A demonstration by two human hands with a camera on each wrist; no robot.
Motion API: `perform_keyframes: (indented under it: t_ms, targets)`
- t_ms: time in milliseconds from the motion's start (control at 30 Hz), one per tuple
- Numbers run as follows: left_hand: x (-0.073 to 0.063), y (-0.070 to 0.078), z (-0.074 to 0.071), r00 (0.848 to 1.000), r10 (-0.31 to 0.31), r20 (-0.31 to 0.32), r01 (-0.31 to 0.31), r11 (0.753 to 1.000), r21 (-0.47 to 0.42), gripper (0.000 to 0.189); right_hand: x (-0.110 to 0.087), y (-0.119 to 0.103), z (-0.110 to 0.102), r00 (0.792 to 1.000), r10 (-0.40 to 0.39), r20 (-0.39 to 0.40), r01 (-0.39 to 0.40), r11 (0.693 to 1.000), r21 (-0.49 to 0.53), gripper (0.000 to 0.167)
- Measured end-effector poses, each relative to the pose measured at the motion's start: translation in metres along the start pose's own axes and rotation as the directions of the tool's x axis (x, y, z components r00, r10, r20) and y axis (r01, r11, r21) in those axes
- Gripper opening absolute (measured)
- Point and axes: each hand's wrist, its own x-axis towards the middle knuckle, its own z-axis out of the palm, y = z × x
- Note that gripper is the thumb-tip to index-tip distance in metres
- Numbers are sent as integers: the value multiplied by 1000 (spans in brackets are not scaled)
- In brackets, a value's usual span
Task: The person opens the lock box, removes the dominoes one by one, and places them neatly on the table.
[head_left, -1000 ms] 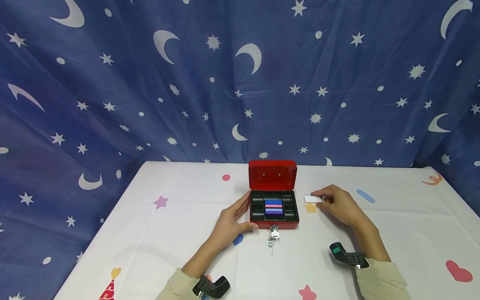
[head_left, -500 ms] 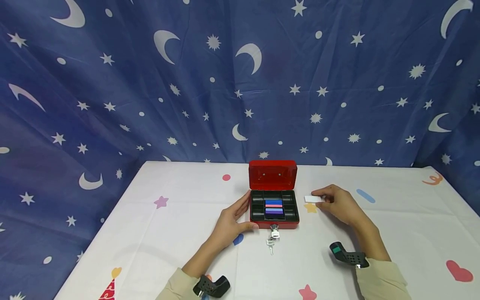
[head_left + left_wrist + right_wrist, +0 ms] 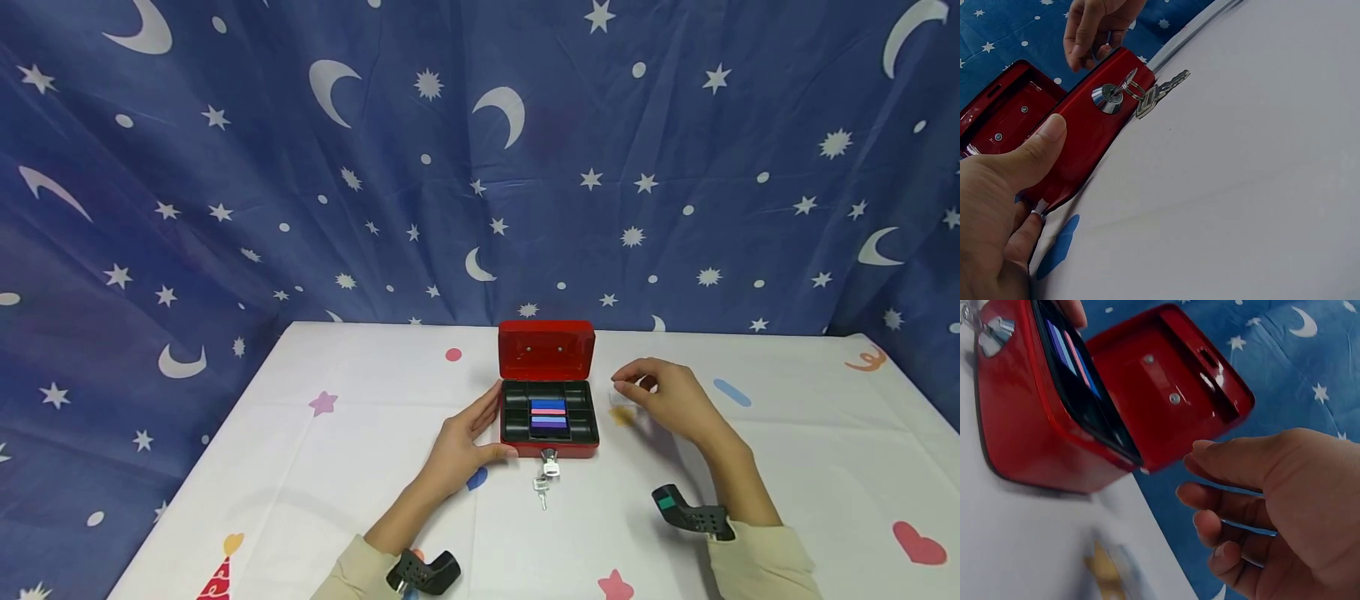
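Observation:
A red cash box point(image 3: 573, 451) stands on the table with its lid point(image 3: 546, 350) up. Colored strips point(image 3: 547, 422), blue, pink and purple, lie in the middle of its black compartment tray point(image 3: 514, 429). Keys point(image 3: 1149, 100) hang from the front lock point(image 3: 1107, 99). My left hand point(image 3: 455, 446) holds the box's left front corner, thumb on the front and fingers along the side. To the right of the box, my right hand point(image 3: 670, 398) hovers above the table with loosely bent fingers point(image 3: 1207, 525). Nothing shows between its thumb and fingers.
Behind the table hangs a blue cloth point(image 3: 420, 242) with moons and stars. The white tablecloth point(image 3: 360, 467) carries printed shapes, among them a yellow star point(image 3: 621, 416) below my right hand, blurred in the right wrist view.
My right hand has lifted and shifted slightly left. The small white rectangular piece it pinched earlier no longer shows plainly; only a faint edge remains near that spot. My left hand has stayed put.

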Motion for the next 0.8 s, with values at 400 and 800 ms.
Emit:
perform_keyframes:
  t_ms: [400, 800]
  targets:
    - [0, -1, 0, 1000, -10, 1, 10, 1000, 0, 94, 1, -35, 17, 994, -105, -34, 107, 992, 69, 15]
    - [0, 0, 0, 1000, -17, 7, 17, 1000, -4, 93, 2, -52, 38, 980, -177, -85, 184, 980, 81, 20]
